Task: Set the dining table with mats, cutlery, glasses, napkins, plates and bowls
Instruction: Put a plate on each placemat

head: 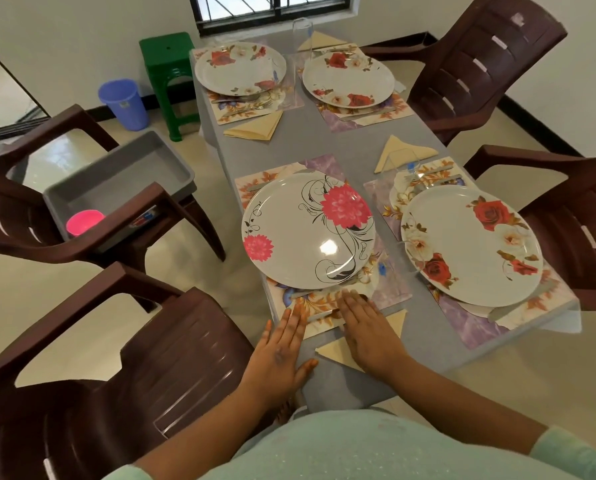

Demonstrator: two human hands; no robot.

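**Four places laid, both hands flat at the near end**

A grey desk [327, 140] carries four place settings, each a flowered mat with a plate on it. The nearest left mat [319, 306] holds a white plate [308, 230] with pink flowers and black swirls. A piece of cutlery [319, 315] lies on the near strip of this mat, its type hard to make out. The left hand [279, 355] lies flat with fingers straight, palm down, its fingertips on the mat's near left corner and its thumb spread out on the desk. The right hand [366, 332] also lies flat with fingers straight, resting on a folded cream napkin [338, 351] at the mat's near edge, its fingertips reaching onto the mat just below the plate. Neither hand grips anything.

To the right sits a rose-patterned plate [469, 244] on its own mat, with a clear glass [407, 171] and a second cream napkin [393, 152] beyond it. At the far end two more rose plates [239, 69] [348, 81] sit on mats, each with a cream napkin nearby and a tall glass [301, 32] at the far right setting.

Brown plastic chairs [480, 64] stand around the desk. On the left chair rests a grey tray [116, 181] with a pink cup [83, 221] in it. A green stool [170, 81] and a blue bucket [123, 103] stand on the floor by the wall.
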